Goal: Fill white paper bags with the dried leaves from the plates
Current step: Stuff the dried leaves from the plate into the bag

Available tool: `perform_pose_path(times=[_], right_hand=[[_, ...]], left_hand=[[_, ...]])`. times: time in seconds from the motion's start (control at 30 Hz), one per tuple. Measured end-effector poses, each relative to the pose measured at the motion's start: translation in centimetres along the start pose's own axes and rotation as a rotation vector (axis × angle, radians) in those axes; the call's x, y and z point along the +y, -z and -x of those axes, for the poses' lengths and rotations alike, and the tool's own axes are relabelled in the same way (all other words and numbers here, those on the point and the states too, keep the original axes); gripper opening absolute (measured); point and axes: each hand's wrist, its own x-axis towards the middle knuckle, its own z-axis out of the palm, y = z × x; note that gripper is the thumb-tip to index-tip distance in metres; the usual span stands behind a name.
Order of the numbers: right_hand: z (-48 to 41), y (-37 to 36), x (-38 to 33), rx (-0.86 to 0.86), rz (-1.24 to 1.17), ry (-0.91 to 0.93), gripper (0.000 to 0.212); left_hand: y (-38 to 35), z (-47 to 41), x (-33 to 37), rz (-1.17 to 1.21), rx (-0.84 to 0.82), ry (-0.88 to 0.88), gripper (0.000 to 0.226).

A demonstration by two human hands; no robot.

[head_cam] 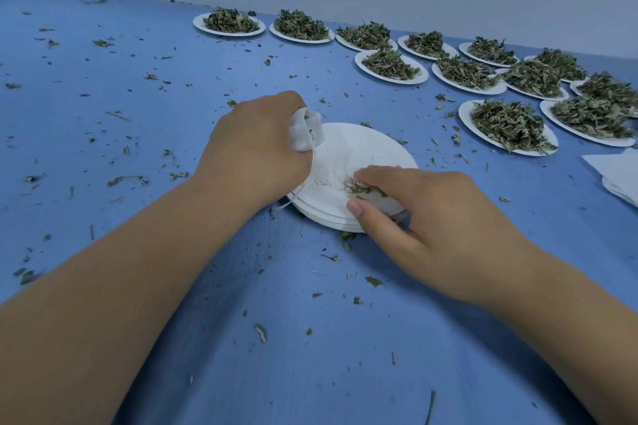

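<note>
Grips paper bag (305,129) in left hand (252,152); pinches leaf crumbs (357,187) atop plate stack (362,148) with right hand (431,221). Risks spillage past bag mouth.

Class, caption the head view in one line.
Left hand grips white bag; right hand pinches leaf scraps off stacked plates.

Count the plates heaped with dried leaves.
12 heaped plates: six in the back row, four in the middle row, two nearest, all at upper right. More may lie beyond the right edge.
</note>
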Motion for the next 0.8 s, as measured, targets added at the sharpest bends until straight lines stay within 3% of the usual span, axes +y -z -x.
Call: perform_pose_path(times=[0.2, 0.27, 0.43, 0.7, 0.8], right_hand=[[0.2, 1.5, -0.3, -0.229, 0.167, -0.060, 0.073], [0.5, 1.6, -0.7, -0.299, 0.184, -0.050, 0.070], [0.2, 1.6, -1.4, -0.352, 0.129, 0.020, 0.052], [-0.4, 1.1, -1.2, -0.420, 0.142, 0.056, 0.072], [-0.6, 1.4, -1.4, -0.359, 0.182, 0.066, 0.065]], left_hand=[[0.3, 0.2, 0.2, 0.034, -0.021, 0.010, 0.013], [0.1, 0.1, 0.2, 0.023, -0.018, 0.008, 0.012], [0.0, -0.1, 0.1, 0.009, -0.039, 0.011, 0.013], [0.1, 0.1, 0.1, -0.008, -0.028, -0.017, 0.009], [0.2, 0.1, 0.3, -0.019, -0.031, -0.023, 0.010]])
